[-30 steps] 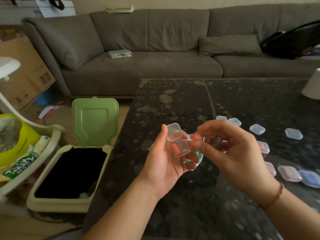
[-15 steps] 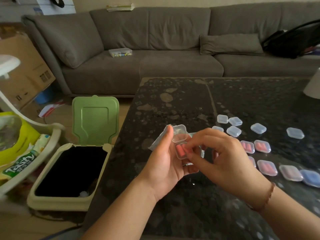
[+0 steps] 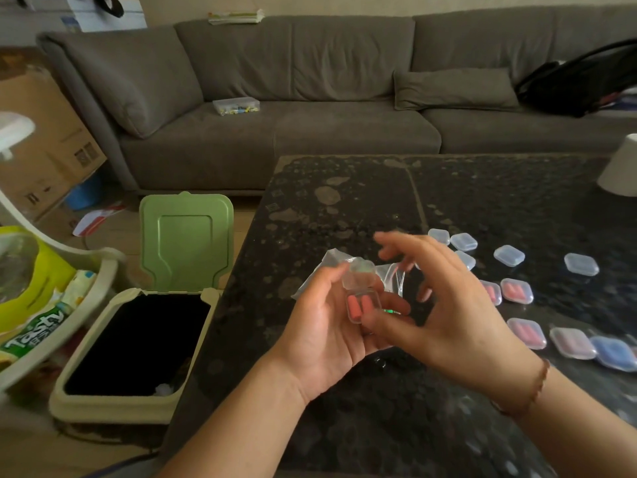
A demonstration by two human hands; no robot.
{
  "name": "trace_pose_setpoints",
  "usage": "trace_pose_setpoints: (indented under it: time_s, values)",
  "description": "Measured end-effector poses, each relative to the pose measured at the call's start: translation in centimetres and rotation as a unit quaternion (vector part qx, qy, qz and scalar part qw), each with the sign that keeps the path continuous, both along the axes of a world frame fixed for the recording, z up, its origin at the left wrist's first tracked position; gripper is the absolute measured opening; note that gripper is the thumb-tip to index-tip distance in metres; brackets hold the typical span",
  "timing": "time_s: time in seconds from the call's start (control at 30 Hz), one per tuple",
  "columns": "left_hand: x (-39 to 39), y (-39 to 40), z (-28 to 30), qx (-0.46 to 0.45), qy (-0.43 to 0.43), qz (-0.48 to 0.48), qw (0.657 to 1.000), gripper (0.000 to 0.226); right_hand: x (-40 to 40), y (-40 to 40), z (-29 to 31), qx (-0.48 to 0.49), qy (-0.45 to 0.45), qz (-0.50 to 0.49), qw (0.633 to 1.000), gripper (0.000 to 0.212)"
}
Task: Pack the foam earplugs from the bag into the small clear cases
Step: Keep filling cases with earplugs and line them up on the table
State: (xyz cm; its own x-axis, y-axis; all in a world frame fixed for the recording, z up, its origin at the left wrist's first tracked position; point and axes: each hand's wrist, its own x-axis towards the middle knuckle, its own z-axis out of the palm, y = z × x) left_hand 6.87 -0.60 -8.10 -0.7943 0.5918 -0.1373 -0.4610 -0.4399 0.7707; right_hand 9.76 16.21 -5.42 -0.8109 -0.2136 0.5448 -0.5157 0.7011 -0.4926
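From the head camera, the dark table (image 3: pixel 344 208) has a glossy, speckled stone-like top that catches pale reflections. Above its near-left part the left hand (image 3: pixel 324 326) is turned palm up and holds a small clear case (image 3: pixel 362 294), a hard, rounded-square plastic box with its hinged lid standing open at the top. Two stubby orange foam earplugs (image 3: pixel 356 307) lie side by side in the lower half. The fingers curl under and round the case from behind, and the thumb lies up along its left edge.

The right hand (image 3: pixel 448 312) hangs just beside the case, its fingers loosely spread and somewhat blurred, the upper ones arched above the open lid. Its thumb tip seems to touch the lower corner of the case, though I cannot tell for sure. It grips nothing that I can see.

Behind both hands lies the bag (image 3: pixel 391 279), thin crinkled clear film, partly hidden by the fingers.

To the right, on the tabletop, sit more cases with lids closed: empty clear ones (image 3: pixel 509 255) farther back, nearer ones with pink earplugs (image 3: pixel 516 291) inside, and a blue-tinted one (image 3: pixel 615 353) at the edge.

On the floor left of the table stands a cream bin (image 3: pixel 76 401) with its green lid (image 3: pixel 186 239) upright. A grey fabric sofa (image 3: pixel 310 98) runs along the back wall, soft and matte, with a small plastic box (image 3: pixel 236 105) on its seat.
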Motion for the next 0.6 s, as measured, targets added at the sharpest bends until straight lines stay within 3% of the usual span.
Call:
trace_pose_setpoints:
  time_s: [0.07, 0.17, 0.27, 0.4, 0.53, 0.6]
  values:
    - [0.0, 0.0, 0.0, 0.009, 0.012, -0.014, 1.0, 0.056, 0.0, -0.1, -0.1, 0.048, 0.001, 0.01, 0.999, 0.077]
    - [0.1, -0.1, 0.3, 0.05, 0.008, -0.01, 0.999, 0.043, -0.1, -0.1, -0.7, 0.093, 0.034, 0.027, 0.995, 0.056]
    - [0.0, -0.3, 0.5, 0.074, -0.008, 0.003, 0.997, 0.046, -0.2, 0.1, -1.1, 0.086, 0.049, 0.039, 0.994, 0.036]
    - [-0.2, -0.3, 0.9, 0.026, 0.021, -0.006, 0.999, 0.044, -0.4, 0.3, -1.4, 0.071, 0.04, 0.042, 0.996, 0.023]
    - [-0.2, -0.6, 0.9, -0.048, 0.065, -0.029, 0.996, 0.059, -0.5, 0.7, -1.5, 0.056, 0.011, 0.036, 0.998, 0.029]
    - [-0.1, -0.7, 1.2, -0.065, 0.077, -0.033, 0.994, 0.055, -0.4, 0.7, -1.3, 0.053, 0.03, 0.025, 0.998, 0.033]
